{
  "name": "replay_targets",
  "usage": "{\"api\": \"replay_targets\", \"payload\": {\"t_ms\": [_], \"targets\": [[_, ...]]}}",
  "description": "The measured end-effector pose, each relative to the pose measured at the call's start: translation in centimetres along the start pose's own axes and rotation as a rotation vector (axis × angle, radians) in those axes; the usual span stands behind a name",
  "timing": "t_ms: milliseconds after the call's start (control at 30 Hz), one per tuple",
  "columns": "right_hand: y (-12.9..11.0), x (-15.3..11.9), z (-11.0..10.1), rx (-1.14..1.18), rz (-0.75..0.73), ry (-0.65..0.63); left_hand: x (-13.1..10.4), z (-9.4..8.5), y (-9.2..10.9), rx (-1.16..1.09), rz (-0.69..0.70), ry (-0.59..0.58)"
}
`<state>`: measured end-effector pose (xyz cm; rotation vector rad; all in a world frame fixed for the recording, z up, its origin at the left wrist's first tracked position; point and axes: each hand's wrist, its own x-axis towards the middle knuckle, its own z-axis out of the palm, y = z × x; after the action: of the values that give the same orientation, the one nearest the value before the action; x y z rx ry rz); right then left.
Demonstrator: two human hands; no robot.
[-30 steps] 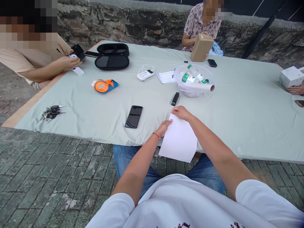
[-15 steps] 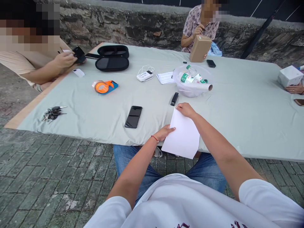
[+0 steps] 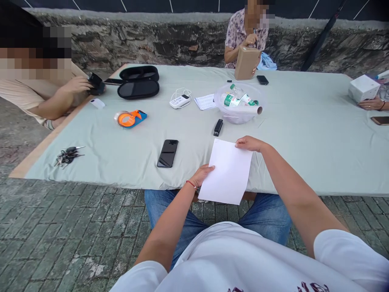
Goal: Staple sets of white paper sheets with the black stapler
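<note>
White paper [image 3: 227,174] lies partly on the table's front edge and hangs over my lap. My left hand [image 3: 203,175] grips its left side, thumb on top. At the upper right edge, my right hand [image 3: 249,144] pinches the sheet. A small mark, perhaps a staple, shows at the paper's top left corner. Just beyond the paper is a black stapler [image 3: 218,127]. To the left of my left hand rests a black phone [image 3: 167,153].
A plastic basin [image 3: 240,117] holds bottles and a roll. Around the cloth-covered table [image 3: 304,162] are an orange tape dispenser [image 3: 129,119], keys [image 3: 67,156], a black case [image 3: 138,88], a power bank [image 3: 180,101] and printed papers [image 3: 204,102]. Other people hold a cardboard box [image 3: 246,63] and white box [image 3: 363,88].
My right hand has shifted from the paper's top left corner to its upper right edge, uncovering that corner. The view has turned slightly. The person at left has moved a hand on a black object.
</note>
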<state>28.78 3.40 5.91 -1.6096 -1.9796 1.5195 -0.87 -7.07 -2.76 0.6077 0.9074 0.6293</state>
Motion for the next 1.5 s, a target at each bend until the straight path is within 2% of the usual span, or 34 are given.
{"api": "replay_targets", "payload": {"t_ms": [233, 433, 567, 733, 800, 900, 1000, 1133, 1233, 1500], "targets": [[2.9, -3.3, -2.3, 0.119, 0.059, -0.006, 0.2, -0.5, -0.2, -0.003, 0.016, 0.02], [4.6, -5.0, -2.0, 0.138, 0.123, -0.015, 0.4, -0.1, 0.2, -0.005, -0.024, -0.022], [5.0, -4.7, -1.9, 0.129, 0.162, -0.009, 0.3, -0.1, 0.4, 0.038, -0.036, -0.031], [2.6, -1.6, -1.6, 0.114, 0.072, 0.236, 0.5, -0.6, 0.0, 0.049, -0.031, -0.028], [0.8, 0.0, -0.9, 0.124, 0.004, 0.211, 0.6, -0.7, -0.1, 0.04, -0.035, -0.032], [-1.7, 2.2, 0.6, 0.071, -0.076, 0.105, 0.7, -0.7, -0.1, 0.038, -0.051, -0.035], [-3.3, 3.5, 2.4, -0.034, -0.159, 0.083, 0.8, -0.6, -0.1, 0.038, -0.061, -0.033], [-3.6, 4.2, 4.1, -0.243, -0.255, 0.113, 0.7, -0.4, -0.2, 0.001, -0.051, -0.023], [-3.2, 4.4, 4.9, -0.34, -0.238, 0.192, 0.6, -0.3, -0.3, -0.014, -0.046, -0.011], [-2.5, 4.6, 5.8, -0.419, -0.192, 0.184, 0.5, -0.3, -0.2, -0.004, -0.038, -0.027]]}}
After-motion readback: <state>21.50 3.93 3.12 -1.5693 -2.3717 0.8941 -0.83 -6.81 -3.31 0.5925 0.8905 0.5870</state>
